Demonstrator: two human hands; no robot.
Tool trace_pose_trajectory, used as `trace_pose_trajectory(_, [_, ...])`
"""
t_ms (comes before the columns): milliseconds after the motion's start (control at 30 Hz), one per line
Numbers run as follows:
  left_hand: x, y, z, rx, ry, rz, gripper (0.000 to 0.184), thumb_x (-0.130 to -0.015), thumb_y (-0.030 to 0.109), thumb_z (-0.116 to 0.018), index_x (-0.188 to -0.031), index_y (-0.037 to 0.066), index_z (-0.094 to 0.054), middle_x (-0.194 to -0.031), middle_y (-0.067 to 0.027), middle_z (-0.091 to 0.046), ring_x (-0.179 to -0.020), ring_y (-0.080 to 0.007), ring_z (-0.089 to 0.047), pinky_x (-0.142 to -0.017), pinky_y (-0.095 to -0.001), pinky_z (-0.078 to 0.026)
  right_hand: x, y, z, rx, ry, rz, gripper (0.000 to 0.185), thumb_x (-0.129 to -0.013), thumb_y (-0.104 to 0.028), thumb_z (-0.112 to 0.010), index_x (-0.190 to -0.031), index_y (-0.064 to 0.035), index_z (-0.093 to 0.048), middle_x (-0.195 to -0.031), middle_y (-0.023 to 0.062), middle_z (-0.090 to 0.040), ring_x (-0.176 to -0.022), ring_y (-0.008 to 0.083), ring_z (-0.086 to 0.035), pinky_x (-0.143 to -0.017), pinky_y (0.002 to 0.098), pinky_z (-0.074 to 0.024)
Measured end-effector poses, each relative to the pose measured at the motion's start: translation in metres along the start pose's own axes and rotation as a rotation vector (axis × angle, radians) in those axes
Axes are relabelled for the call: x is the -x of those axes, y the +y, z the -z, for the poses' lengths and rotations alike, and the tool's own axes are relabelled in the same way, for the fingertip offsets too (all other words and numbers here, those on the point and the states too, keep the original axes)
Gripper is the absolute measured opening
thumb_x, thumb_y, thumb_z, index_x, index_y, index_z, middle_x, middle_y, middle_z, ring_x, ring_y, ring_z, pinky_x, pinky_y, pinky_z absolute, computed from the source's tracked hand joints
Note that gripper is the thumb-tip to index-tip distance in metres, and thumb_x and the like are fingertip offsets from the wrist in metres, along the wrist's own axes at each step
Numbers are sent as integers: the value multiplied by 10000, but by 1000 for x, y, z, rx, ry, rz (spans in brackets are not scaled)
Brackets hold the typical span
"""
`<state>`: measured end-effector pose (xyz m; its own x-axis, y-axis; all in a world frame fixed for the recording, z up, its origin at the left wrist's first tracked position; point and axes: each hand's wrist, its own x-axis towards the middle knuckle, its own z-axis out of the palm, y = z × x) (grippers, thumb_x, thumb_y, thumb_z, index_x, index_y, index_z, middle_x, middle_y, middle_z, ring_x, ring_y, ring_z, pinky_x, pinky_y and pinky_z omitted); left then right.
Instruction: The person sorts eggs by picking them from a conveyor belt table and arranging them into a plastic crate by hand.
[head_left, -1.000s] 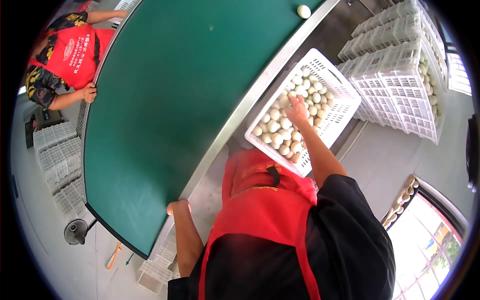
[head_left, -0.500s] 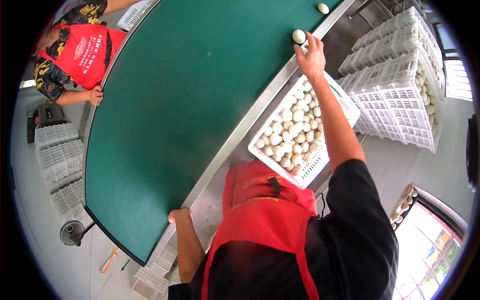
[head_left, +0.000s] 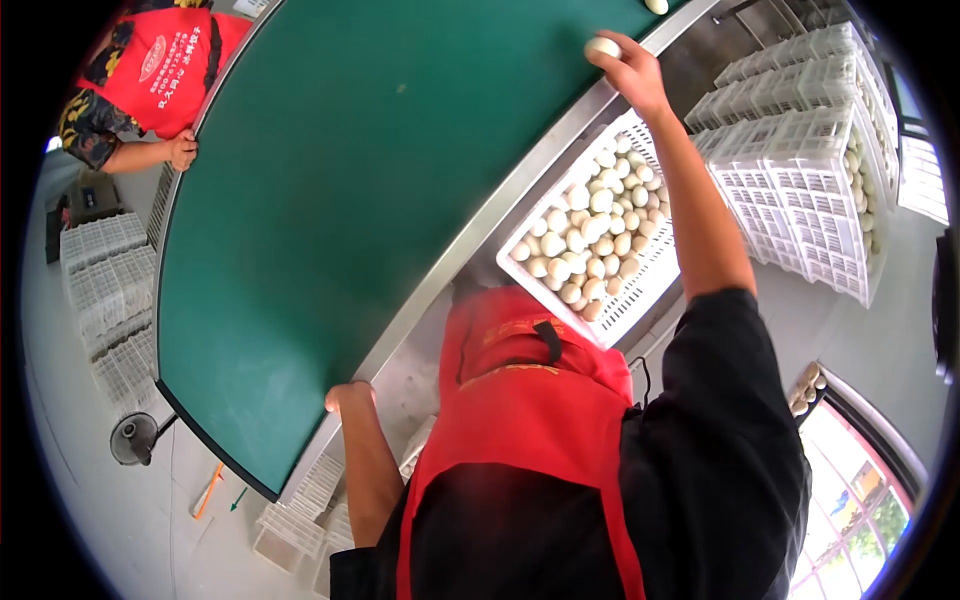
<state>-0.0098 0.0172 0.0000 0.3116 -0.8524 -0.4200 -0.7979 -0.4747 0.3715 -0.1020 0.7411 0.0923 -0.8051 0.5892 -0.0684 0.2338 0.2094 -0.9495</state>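
An egg (head_left: 604, 48) is held in the fingers of my right hand (head_left: 636, 74), above the near edge of the green belt (head_left: 330, 200). Down at the lower end of that edge, my left hand (head_left: 350, 397) is closed over the metal rail (head_left: 430, 300), with its fingertips partly hidden. Between my arms, beside the rail, a white plastic crate (head_left: 640, 310) contains many pale eggs (head_left: 590, 235). Another egg (head_left: 656, 6) lies farther up the belt, cut by the top of the view.
Stacked white crates (head_left: 790, 190) with eggs stand at the right. Across the belt, a co-worker in a red apron (head_left: 165, 70) rests a hand (head_left: 183, 150) on the far edge. More white crates (head_left: 110, 280) are stacked at the left, near a fan (head_left: 134, 438).
My right hand has closed on the egg at the belt's edge, its fingers now around it. The view has shifted slightly. My left hand stays on the rail.
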Motion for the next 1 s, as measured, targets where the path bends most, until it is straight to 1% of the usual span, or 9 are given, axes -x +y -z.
trace_pose_trajectory(67, [13,0,6,-4,-17,-15,550,-1016,348,-330,-1386,53,-610,-1486,-112,-596,-1359,-287,-566,-1142,-406,-442,44,3,16,-32,102,-13,501,-873,-296,-764,-1246,30,-691,-861,39,-691,-700,92,-584,-632,260,-473])
trace_pose_trajectory(200, [33,1,17,45,-14,-33,552,-1012,353,-338,-1382,50,-614,-1475,-114,-604,-1349,-289,-574,-1130,-406,-453,134,126,26,-36,345,-228,276,-895,-247,-720,-957,22,-709,-744,33,-643,-608,101,-552,-542,267,-425])
trace_pose_trajectory(300, [31,1,20,70,-7,-46,560,-1010,360,-338,-1382,46,-614,-1476,-117,-603,-1348,-292,-574,-1129,-408,-454,188,209,21,80,324,-513,592,-743,-212,-830,-1230,79,-661,-907,112,-721,-744,167,-679,-687,305,-559])
trace_pose_trajectory(467, [33,1,21,90,-10,-76,573,-1007,373,-339,-1383,39,-614,-1478,-122,-600,-1347,-298,-574,-1128,-410,-454,212,239,1,532,349,-580,642,-765,-209,-769,-1351,19,-633,-1218,185,-698,-1113,271,-669,-972,379,-536])
trace_pose_trajectory(567, [35,1,23,100,-20,-83,581,-1005,380,-339,-1383,35,-614,-1479,-125,-599,-1346,-302,-574,-1128,-411,-455,205,241,2,415,281,-691,611,-790,-188,-732,-1367,-12,-634,-1274,199,-681,-1175,292,-652,-1001,387,-526])
trace_pose_trajectory(767, [40,1,21,150,-28,-49,597,-1001,396,-340,-1383,27,-614,-1481,-132,-596,-1345,-308,-574,-1126,-413,-456,182,245,19,109,432,-503,538,-838,-156,-715,-1335,36,-642,-1083,144,-741,-957,224,-725,-858,346,-570])
trace_pose_trajectory(800, [42,2,21,159,-31,-45,600,-1001,398,-340,-1383,26,-614,-1481,-133,-596,-1344,-309,-574,-1126,-414,-456,167,227,23,224,492,-401,492,-858,-157,-710,-1294,63,-655,-960,113,-751,-827,184,-725,-778,314,-566])
trace_pose_trajectory(900, [46,1,22,189,-25,-16,608,-999,406,-340,-1383,22,-614,-1482,-136,-594,-1344,-313,-573,-1125,-415,-456,120,151,36,199,541,-78,411,-895,-153,-692,-1234,79,-670,-924,109,-744,-787,164,-701,-758,298,-550])
trace_pose_trajectory(1000, [47,1,23,216,-15,0,617,-997,413,-341,-1384,18,-614,-1483,-139,-593,-1343,-316,-573,-1125,-416,-457,69,75,35,173,527,105,447,-906,-265,-696,-1267,-2,-663,-958,140,-749,-844,270,-718,-835,388,-562])
